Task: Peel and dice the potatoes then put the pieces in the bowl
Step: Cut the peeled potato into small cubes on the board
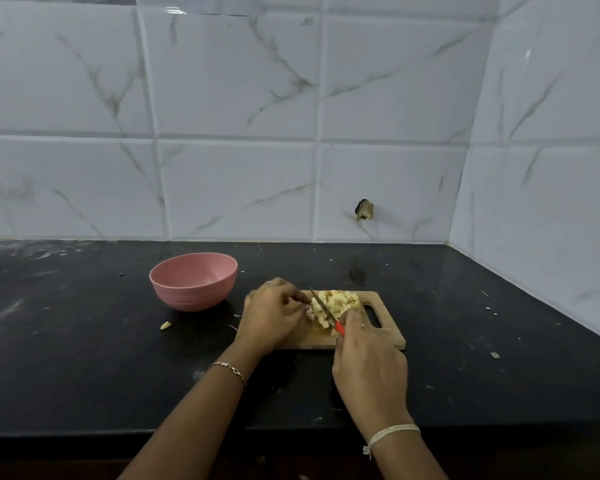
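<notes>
- We see the right hand [368, 362] clamped round the red handle of a knife [327, 313], at the near right part of the wooden cutting board [390, 337].
- The blade slants from the handle up and to the far left. Its tip lies at the far left edge of the heap of potato pieces [338, 301].
- The left hand [271, 313] sits on the left end of the board with its fingers curled. Their tips are bunched on the potato pieces just left of the blade, holding them.
- The pale yellow pieces are piled on the far middle of the board, between the two hands. A few lie spread toward the near side under the blade.
- The board lies flat on the black counter [84, 341], with its handle slot at the right end.
- A pink bowl [194, 296] stands upright on the counter to the left of the board and a little farther back, near the left hand but apart from it.
- The part of the bowl's inside that we can see is bare pink wall; its bottom is hidden by the near rim.
- One stray potato bit [165, 325] lies on the counter, near side of the bowl and left of the board.
- Small pale scraps and smears are scattered over the counter.
- The left hand wears a ring [271, 284] and its wrist a thin bracelet [229, 370]. A pale thread [392, 433] is tied round the right wrist.
- Behind the counter rises a white marbled tile wall [222, 98], which turns a corner at the right. It has a small dark broken spot [364, 209] low down, beyond the board.
</notes>
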Demonstrator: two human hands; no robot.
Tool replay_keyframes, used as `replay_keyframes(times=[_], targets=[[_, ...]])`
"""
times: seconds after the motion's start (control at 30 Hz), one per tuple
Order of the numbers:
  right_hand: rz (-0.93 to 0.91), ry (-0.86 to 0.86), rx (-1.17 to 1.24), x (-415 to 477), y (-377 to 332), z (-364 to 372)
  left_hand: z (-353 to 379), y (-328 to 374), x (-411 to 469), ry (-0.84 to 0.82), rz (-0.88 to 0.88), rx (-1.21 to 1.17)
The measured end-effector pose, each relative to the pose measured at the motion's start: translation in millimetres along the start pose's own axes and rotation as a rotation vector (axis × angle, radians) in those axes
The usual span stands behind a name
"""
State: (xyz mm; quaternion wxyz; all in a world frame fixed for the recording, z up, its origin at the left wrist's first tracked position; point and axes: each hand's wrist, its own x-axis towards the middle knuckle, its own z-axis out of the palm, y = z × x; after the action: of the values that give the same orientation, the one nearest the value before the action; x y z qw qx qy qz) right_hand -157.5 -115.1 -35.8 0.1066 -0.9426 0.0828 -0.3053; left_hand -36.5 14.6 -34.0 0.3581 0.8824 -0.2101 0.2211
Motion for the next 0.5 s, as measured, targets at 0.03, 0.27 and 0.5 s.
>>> replay_keyframes(times=[0.03,0.27,0.5], targets=[[-0.003,0.013,-0.024,-0.1,-0.9,0.6,-1.2,0.0,1.3,0.033,0.042,-0.004],[-0.032,0.067,-0.105,-1.1,-1.0,5.3,-2.3,9.3,7.0,-0.092,0.27,0.29],[-0.037,0.084,-0.028,-2.0,2.3,9.5,-5.4,12.4,22.3,-0.233,0.212,0.411]])
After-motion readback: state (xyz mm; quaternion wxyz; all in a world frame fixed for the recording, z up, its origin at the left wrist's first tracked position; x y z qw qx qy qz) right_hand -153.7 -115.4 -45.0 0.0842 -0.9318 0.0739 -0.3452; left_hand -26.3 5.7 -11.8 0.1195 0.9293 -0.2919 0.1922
